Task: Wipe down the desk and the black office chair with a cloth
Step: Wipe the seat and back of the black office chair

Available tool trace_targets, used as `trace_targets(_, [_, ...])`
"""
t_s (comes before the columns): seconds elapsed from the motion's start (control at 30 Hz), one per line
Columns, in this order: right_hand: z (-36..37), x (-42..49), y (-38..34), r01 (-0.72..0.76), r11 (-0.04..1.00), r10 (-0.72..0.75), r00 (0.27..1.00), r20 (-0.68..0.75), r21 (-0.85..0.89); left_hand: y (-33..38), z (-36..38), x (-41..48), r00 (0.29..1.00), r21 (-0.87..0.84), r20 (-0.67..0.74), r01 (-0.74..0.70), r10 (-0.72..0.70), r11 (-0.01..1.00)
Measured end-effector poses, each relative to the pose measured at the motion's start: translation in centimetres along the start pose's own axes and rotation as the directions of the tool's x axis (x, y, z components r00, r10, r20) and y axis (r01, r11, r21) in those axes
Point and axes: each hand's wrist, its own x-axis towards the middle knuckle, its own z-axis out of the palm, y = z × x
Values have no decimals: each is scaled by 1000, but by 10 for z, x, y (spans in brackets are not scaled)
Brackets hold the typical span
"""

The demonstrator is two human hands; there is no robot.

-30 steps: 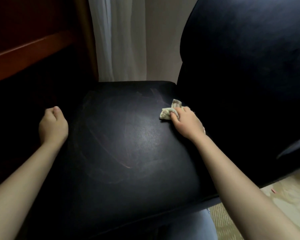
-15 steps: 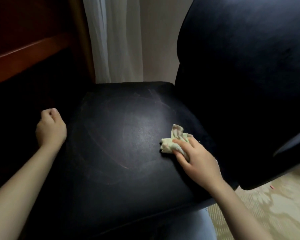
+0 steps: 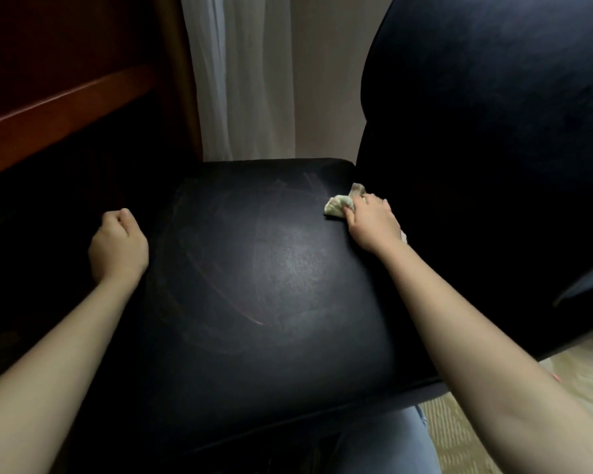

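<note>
The right hand (image 3: 374, 222) is reaching to the upper right part of the seat (image 3: 271, 285) of the black office chair (image 3: 322, 354), right where the seat is meeting the backrest (image 3: 493, 165). Its fingers are curling over a small, pale, bunched-up cloth (image 3: 339, 205) and pressing it down onto the seat. Part of the cloth is poking out past the fingertips toward the upper left; the rest is hiding under the palm.

The left hand (image 3: 117, 248) is sitting at the left edge of the seat, left of centre in the frame, balled into a fist with the thumb on top. Nothing is showing in it. Whether it is bracing the chair or only resting there is too dark to tell.

Faint curved streaks are running across the middle and upper part of the seat, so by the look of it most of this surface is getting covered, and the cloth is now working the back corner. The lower edge of the seat, nearest the bottom of the frame, is showing no clear streaks. The backrest, filling the upper right, is showing no marks that can be read either way, so it is probably left to do. The wooden worktop (image 3: 65, 107) is only showing as a reddish edge in the upper left, and its top is out of sight, so nothing is telling whether it is done.

A white curtain (image 3: 240, 80) is hanging at the top centre.
</note>
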Motion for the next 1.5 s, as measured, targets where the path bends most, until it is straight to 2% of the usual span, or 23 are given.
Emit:
trace_targets(0.17, [-9,-34,3,30,998,-34,996,79,56,-1,1,-1,1000,8,-16,7,-6,1000])
trace_targets(0.33, [-10,-107,11,129,990,-130,991,14,56,2,-3,3,999,-33,-43,2,-3,999])
trace_targets(0.4, [-12,-129,13,138,987,-137,990,-19,77,20,-7,-1,985,-63,-136,-115,105,991])
trace_targets(0.43, [-12,-136,14,139,986,-136,990,-35,94,37,-9,-9,962,-90,-183,-220,201,971])
trace_targets(0.47, [-12,-139,15,138,984,-133,990,-48,115,58,-12,-24,933,-115,-173,-338,316,934])
trace_targets(0.5, [-11,-139,16,130,980,-123,991,-53,149,79,-14,-45,899,-151,-91,-437,428,887])
trace_targets(0.53, [-11,-138,17,118,974,-109,993,-54,192,96,-14,-72,852,-167,42,-510,522,844])
trace_targets(0.6, [-12,-132,22,54,960,-37,997,-65,275,115,-9,-131,675,-163,273,-669,685,725])
trace_targets(0.7, [-15,-127,35,-96,955,134,984,-117,280,107,5,-200,342,-195,393,-876,854,441])
trace_targets(0.73, [-16,-127,38,-129,959,165,978,-125,251,100,8,-213,267,-215,411,-901,872,377])
trace_targets(0.77, [-15,-128,40,-140,968,168,978,-124,209,95,10,-221,228,-234,416,-909,880,346])
trace_targets(0.87, [-17,-132,36,-49,994,61,991,-120,97,90,11,-228,222,-295,383,-891,897,346])
trace_targets(1.0, [-26,-120,31,-18,990,23,999,-33,137,89,12,-225,220,-320,386,-879,896,354])
trace_targets(1.1, [-22,-84,26,27,996,-25,999,-21,90,90,12,-227,233,-317,397,-873,888,371])
trace_targets(1.3, [-8,-3,9,-50,996,50,999,3,72,91,11,-226,247,-326,410,-859,878,394])
trace_targets(1.37, [-8,-2,9,-50,994,50,999,-1,94,91,11,-225,249,-325,408,-860,878,394])
trace_targets(1.5, [-15,-40,19,49,993,-52,998,22,111,90,12,-226,248,-306,384,-874,889,376])
